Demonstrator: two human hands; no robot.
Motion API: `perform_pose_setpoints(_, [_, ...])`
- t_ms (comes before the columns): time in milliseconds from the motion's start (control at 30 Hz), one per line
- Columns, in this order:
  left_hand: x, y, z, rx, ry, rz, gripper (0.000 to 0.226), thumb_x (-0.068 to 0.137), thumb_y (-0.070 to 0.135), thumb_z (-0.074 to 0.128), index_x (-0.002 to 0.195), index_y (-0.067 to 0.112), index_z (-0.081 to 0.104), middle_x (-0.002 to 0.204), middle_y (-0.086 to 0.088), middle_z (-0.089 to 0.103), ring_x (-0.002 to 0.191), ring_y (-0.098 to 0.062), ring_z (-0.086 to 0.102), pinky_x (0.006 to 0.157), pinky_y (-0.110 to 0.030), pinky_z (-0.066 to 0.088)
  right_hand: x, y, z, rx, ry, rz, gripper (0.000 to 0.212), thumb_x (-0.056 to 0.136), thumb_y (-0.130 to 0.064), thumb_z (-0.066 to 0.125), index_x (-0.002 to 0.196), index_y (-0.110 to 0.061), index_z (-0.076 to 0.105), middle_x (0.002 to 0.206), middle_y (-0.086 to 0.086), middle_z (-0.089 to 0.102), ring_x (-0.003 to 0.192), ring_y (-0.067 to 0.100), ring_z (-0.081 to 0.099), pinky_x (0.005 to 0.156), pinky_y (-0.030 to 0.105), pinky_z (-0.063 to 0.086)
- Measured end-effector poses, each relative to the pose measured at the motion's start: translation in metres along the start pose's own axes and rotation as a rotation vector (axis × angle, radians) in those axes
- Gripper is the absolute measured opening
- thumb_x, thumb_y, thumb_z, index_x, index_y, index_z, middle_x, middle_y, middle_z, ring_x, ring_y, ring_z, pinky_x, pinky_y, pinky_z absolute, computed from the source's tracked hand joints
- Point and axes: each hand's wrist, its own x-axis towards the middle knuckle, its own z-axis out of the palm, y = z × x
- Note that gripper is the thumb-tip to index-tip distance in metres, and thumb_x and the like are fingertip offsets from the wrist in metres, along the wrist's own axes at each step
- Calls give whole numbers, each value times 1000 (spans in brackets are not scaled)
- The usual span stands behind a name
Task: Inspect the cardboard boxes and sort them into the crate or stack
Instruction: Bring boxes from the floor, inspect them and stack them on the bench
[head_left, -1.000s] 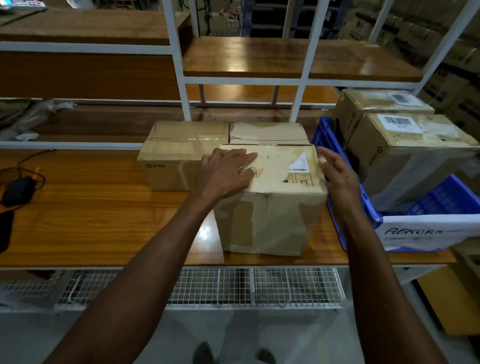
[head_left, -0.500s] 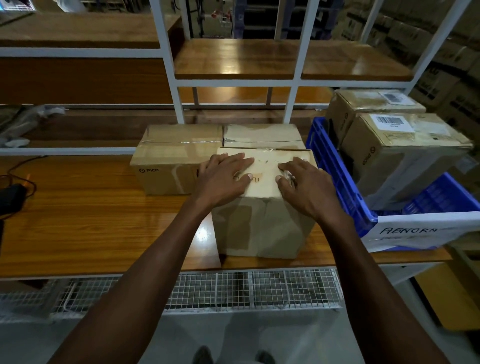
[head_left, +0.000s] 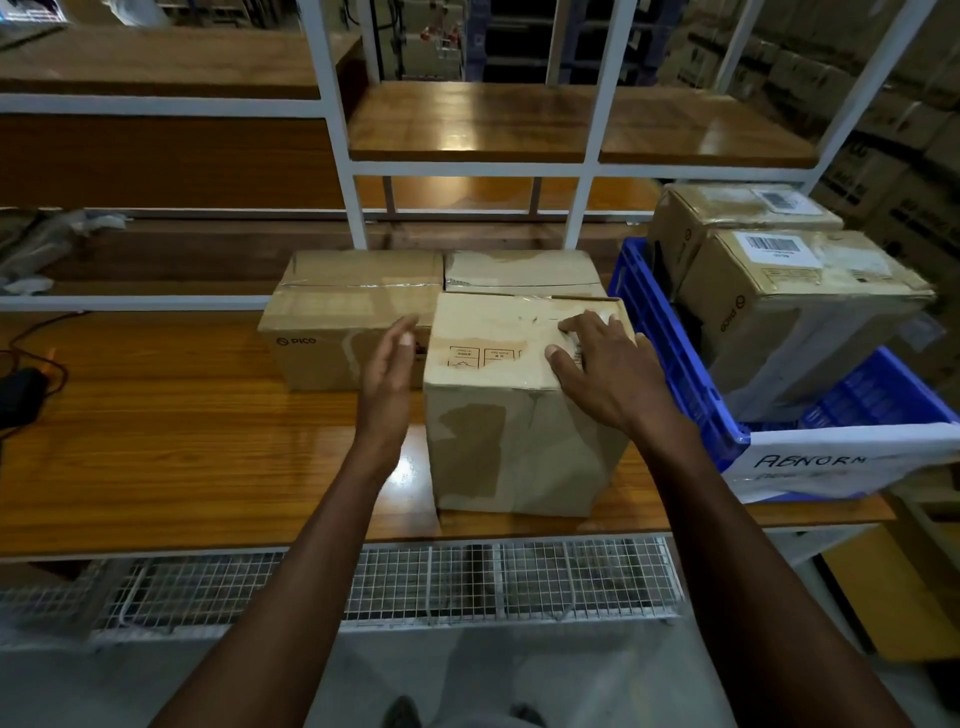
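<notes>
Left hand (head_left: 390, 364) off the top, fingers straight, at 9 o'clock | right hand (head_left: 597, 358) spread on dented brown cardboard box (head_left: 519, 410) | judgement: side check, unsorted

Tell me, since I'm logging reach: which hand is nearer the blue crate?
Right. The right hand rests on the front box beside the blue crate; the left hand hovers across that box.

Warehouse packing station: glossy brown wooden table (head_left: 156, 441) under a white metal rack frame (head_left: 332, 156) with wooden shelves; taped brown cardboard cartons (head_left: 353, 322) on the table, barcode-labelled ones in a blue plastic crate (head_left: 670, 353) right of them; stacked cartons (head_left: 883, 119) behind the frame.
</notes>
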Motion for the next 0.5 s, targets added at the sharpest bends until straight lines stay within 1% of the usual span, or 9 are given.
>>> perform_pose_setpoints(67, [-11, -31, -9, -32, 115, -156, 43, 106, 53, 39, 139, 35, 59, 148, 4, 56, 137, -18, 50, 111, -45, 43, 1, 0, -1, 8, -7, 5, 51, 107, -53, 40, 150, -26, 44, 160, 6, 42, 156, 29, 24, 125, 55, 14])
perform_pose_setpoints(133, [-25, -63, -15, -27, 108, -355, 51, 107, 54, 34, 143, 25, 57, 150, -4, 53, 137, -26, 49, 113, -48, 41, 4, 3, -2, 10, -23, 6, 53, 106, -55, 40, 150, -27, 43, 161, 6, 41, 156, 30, 23, 126, 56, 14])
perform_pose_setpoints(167, [-32, -77, -15, -37, 98, -472, 56, 108, 54, 33, 145, 19, 54, 151, -7, 51, 134, -29, 50, 111, -47, 42, 6, 6, -3, 11, -32, 7, 54, 106, -56, 40, 150, -27, 43, 161, 6, 40, 156, 31, 23, 126, 57, 14])
perform_pose_setpoints(233, [-48, -98, -12, -110, 91, -709, 62, 108, 56, 32, 147, 12, 50, 145, -11, 50, 122, -30, 54, 100, -43, 45, 9, 11, -5, 19, -47, 14, 54, 106, -57, 40, 151, -27, 43, 163, 6, 39, 157, 31, 22, 126, 57, 15])
perform_pose_setpoints(267, [-55, -107, -9, -155, 77, -798, 64, 108, 57, 31, 149, 11, 47, 146, -15, 48, 124, -32, 54, 97, -42, 44, 10, 14, -6, 29, -51, 23, 55, 106, -58, 40, 151, -27, 43, 164, 6, 38, 157, 32, 21, 126, 57, 16])
perform_pose_setpoints(300, [-61, -116, -6, -199, 62, -856, 67, 107, 58, 30, 151, 8, 42, 153, -18, 44, 133, -35, 51, 102, -44, 43, 11, 19, -8, 45, -51, 35, 55, 106, -58, 39, 151, -27, 43, 165, 6, 38, 157, 32, 21, 126, 57, 16])
perform_pose_setpoints(367, [-70, -130, 1, -289, 40, -921, 76, 106, 61, 27, 155, 3, 34, 160, -23, 36, 146, -39, 37, 117, -48, 33, 11, 30, -12, 73, -36, 58, 60, 106, -63, 34, 153, -26, 41, 166, 7, 36, 156, 33, 24, 125, 57, 18])
perform_pose_setpoints(433, [-78, -138, 9, -379, 22, -963, 84, 104, 66, 23, 157, 0, 30, 160, -24, 36, 148, -38, 36, 123, -47, 28, 11, 41, -17, 62, -46, 80, 71, 102, -72, 25, 160, -32, 33, 170, 6, 29, 157, 35, 22, 125, 59, 17])
perform_pose_setpoints(500, [-83, -140, 18, -476, -11, -980, 92, 100, 73, 21, 159, 2, 29, 161, -22, 36, 149, -35, 35, 125, -46, 26, 10, 52, -22, 58, -79, 116, 80, 93, -80, 13, 163, -42, 21, 173, 6, 20, 159, 36, 16, 124, 60, 11])
